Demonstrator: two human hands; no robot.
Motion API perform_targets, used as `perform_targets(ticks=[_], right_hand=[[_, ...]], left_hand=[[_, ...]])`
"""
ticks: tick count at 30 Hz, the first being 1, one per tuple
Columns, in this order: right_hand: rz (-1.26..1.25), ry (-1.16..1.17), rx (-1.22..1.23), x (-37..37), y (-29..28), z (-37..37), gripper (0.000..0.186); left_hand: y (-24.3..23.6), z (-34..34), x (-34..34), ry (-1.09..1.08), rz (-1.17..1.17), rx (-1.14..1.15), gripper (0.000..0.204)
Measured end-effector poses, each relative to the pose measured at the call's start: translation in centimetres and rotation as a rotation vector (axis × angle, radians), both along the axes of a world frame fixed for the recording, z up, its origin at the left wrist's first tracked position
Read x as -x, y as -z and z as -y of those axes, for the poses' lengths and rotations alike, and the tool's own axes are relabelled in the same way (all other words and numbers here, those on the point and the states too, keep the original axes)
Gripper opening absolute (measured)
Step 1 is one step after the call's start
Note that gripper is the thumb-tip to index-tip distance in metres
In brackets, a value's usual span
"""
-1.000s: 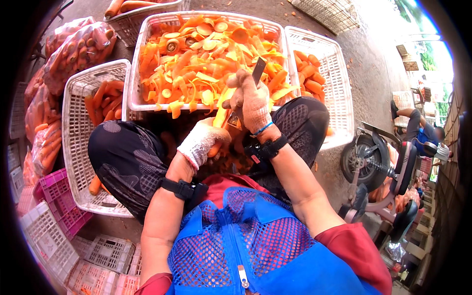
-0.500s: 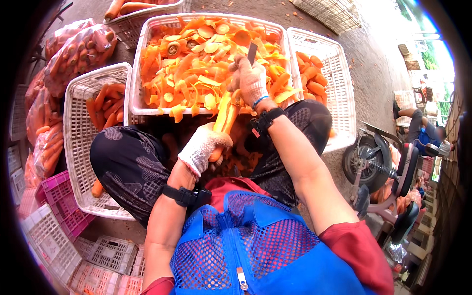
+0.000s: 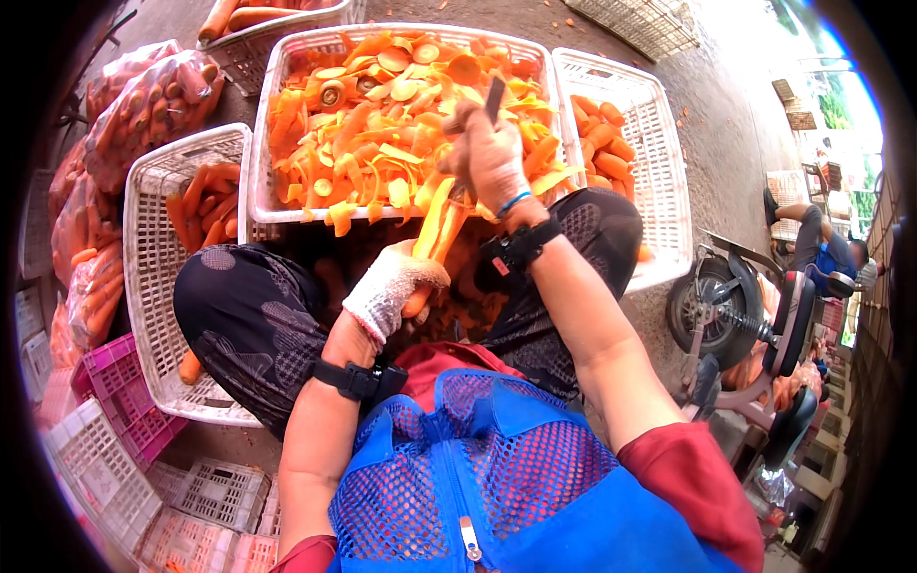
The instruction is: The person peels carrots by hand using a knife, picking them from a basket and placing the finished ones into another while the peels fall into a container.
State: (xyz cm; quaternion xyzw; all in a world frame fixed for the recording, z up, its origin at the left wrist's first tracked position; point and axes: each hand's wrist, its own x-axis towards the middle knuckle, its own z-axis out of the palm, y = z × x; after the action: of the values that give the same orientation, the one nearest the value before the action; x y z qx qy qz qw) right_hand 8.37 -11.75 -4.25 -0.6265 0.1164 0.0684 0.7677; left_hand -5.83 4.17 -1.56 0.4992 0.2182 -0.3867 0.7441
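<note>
My left hand, in a whitish knit glove, is closed around the lower part of a carrot. The carrot tilts up and away from me, its upper side a lighter orange. My right hand, also gloved, is closed on a peeler. Its dark flat end sticks up past my fingers, while its working end by the carrot's far tip is mostly hidden. Just beyond is a white crate heaped with carrot peelings and cut-off round ends.
Whole carrots lie in white crates at left and right. Bagged carrots are stacked far left, above a magenta crate. A parked two-wheeler stands at right, with another person beyond.
My right hand has shifted slightly and is blurred, still by the carrot's far end. My left hand keeps its hold on the carrot in nearly the same place.
</note>
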Motion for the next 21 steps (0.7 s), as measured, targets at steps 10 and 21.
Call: perform_targets(ticks=[10, 21], right_hand=[[-0.003, 0.223, -0.070, -1.9, -0.3, 4.0, 0.043], [-0.001, 0.272, -0.288, 2.8, 2.0, -0.8, 0.048]], left_hand=[[-0.4, 0.0, 0.4, 0.014, -0.026, 0.070, 0.031], [0.5, -0.3, 0.6, 0.033, -0.062, 0.095, 0.027]])
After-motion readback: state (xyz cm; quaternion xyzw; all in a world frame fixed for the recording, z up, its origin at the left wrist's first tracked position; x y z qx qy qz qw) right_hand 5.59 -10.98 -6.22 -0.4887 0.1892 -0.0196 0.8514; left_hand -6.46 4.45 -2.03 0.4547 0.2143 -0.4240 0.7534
